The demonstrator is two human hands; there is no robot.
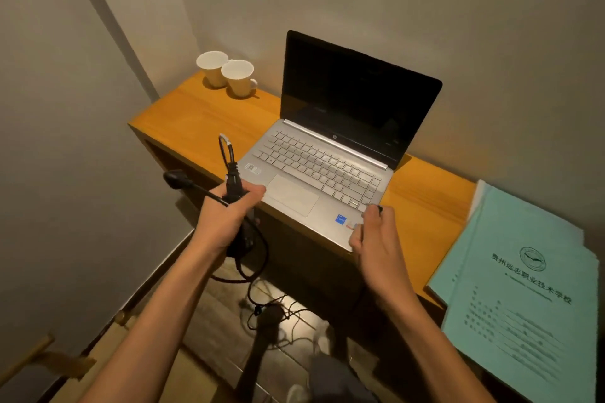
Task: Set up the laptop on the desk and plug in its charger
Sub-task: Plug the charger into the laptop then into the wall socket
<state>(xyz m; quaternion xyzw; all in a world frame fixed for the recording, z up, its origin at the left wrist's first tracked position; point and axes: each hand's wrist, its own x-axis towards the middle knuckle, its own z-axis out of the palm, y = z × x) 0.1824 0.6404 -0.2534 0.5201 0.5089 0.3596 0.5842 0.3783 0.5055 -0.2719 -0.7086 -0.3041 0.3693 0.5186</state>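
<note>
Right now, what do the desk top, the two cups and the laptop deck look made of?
Desk top: wood or wood veneer, orange-brown, smooth satin finish; faint grain lines show. Two cups: likely glazed ceramic, white and opaque; one shows a handle, though plastic cannot be ruled out. Laptop deck: silver, matte, metal or painted plastic; the look leaves it open.

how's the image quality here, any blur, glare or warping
Head view: dim warm light; wide-angle warping bends the wall edges; the laptop screen is dark without glare; the folder text is soft; the floor cables are murky.
</note>
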